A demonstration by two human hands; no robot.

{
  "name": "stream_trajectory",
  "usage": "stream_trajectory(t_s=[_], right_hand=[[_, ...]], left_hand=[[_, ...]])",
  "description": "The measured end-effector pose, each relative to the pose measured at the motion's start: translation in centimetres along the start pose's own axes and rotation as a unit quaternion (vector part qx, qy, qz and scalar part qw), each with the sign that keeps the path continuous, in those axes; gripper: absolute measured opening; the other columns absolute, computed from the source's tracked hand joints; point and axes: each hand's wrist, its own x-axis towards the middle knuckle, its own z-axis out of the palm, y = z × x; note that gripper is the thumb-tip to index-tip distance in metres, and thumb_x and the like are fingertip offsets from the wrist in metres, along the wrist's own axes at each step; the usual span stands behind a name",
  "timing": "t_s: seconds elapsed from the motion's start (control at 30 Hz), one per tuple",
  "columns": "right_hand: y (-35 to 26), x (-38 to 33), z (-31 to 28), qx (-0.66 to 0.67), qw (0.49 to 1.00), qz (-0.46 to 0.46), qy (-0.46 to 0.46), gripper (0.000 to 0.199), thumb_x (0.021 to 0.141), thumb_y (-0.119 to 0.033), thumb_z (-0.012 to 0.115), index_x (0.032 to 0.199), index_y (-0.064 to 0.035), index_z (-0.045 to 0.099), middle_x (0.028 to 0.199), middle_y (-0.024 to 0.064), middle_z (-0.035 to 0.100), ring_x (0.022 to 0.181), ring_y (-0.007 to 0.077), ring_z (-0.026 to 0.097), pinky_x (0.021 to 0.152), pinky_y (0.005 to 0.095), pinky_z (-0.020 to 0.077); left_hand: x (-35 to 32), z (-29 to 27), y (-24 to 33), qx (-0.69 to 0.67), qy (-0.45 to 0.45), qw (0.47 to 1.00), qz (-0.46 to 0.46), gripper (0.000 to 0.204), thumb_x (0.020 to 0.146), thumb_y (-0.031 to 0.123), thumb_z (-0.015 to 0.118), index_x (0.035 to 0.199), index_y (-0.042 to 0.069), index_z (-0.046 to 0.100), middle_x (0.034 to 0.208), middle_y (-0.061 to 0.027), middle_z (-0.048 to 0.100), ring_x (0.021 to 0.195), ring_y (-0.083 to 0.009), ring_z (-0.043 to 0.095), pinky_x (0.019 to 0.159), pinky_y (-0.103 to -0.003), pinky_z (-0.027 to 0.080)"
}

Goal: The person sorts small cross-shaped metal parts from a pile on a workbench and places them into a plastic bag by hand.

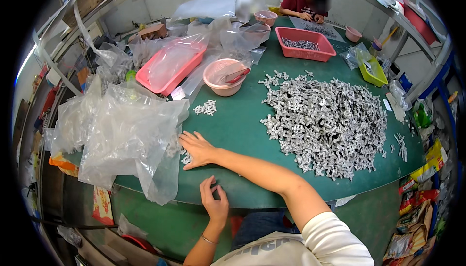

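- Sm. metal pcs (186,158): on green table (233,125), between clear bag (141,130) & our R hand (196,150), fingers spread wide.
- Our L hand (213,200): nr table edge, fingers half-curled, we see nothing held.
- Pink bowl (221,90): beyond, w/ red-handled tool (238,76).
- Lg. metal heap (325,125): to our R.

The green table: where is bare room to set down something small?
On the table, the widest free patch lies between the nearest pink bowl, the right forearm and the heap of metal parts. A narrower strip runs between that heap and the near edge. The left side is crowded with plastic bags.
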Motion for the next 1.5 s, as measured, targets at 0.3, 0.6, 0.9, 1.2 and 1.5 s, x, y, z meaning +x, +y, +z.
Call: stream_trajectory(t_s=[0.3,0.6,0.9,1.2,1.5], right_hand=[[-1.0,0.5,1.6,0.005,0.997,-0.062,0.051,0.067,0.062,-0.043,0.071,0.115,-0.0084,0.049,0.129,0.0168,0.037,0.124,0.0359,0.028,0.099,0.0552,0.0245],[0.3,1.3,2.9,0.017,0.997,-0.073,0.029,0.063,0.066,-0.046,0.067,0.115,-0.0091,0.052,0.127,0.0166,0.040,0.124,0.0374,0.027,0.100,0.0545,0.0251],[-0.4,2.1,2.0,-0.048,0.995,-0.079,0.034,0.059,0.067,-0.045,0.066,0.112,-0.0093,0.054,0.124,0.0148,0.043,0.120,0.0328,0.035,0.099,0.0510,0.0282],[0.3,-0.9,-0.2,0.005,0.995,-0.076,0.064,0.068,0.069,-0.046,0.065,0.117,-0.0025,0.049,0.128,0.0184,0.040,0.124,0.0355,0.031,0.103,0.0466,0.0245],[1.6,5.7,1.3,-0.016,0.998,-0.044,0.042,0.072,0.073,-0.055,0.056,0.119,-0.0008,0.046,0.125,0.0199,0.044,0.121,0.0318,0.036,0.099,0.0444,0.0299]], left_hand=[[-0.1,0.4,-0.1,-0.002,0.008,1.000,-0.001,0.034,0.074,-0.014,0.049,0.106,-0.004,0.051,0.098,-0.0141,0.049,0.087,-0.0222,0.054,0.071,-0.029,0.050],[-0.1,1.0,0.0,-0.005,0.018,1.000,0.003,0.031,0.073,-0.013,0.050,0.103,-0.004,0.053,0.095,-0.0159,0.053,0.082,-0.0247,0.056,0.069,-0.030,0.051],[-0.1,0.8,-0.6,0.016,0.020,1.000,0.008,0.029,0.074,-0.013,0.050,0.101,-0.003,0.054,0.091,-0.0141,0.054,0.080,-0.0222,0.057,0.069,-0.029,0.051],[-0.2,0.5,-0.8,0.009,0.032,0.999,0.004,0.032,0.072,-0.014,0.051,0.103,-0.004,0.053,0.090,-0.0140,0.054,0.080,-0.0203,0.058,0.069,-0.028,0.052],[0.1,1.7,-0.5,0.065,0.017,0.997,0.030,0.031,0.072,-0.013,0.052,0.102,-0.004,0.054,0.086,-0.0136,0.055,0.077,-0.0212,0.058,0.066,-0.028,0.053]])
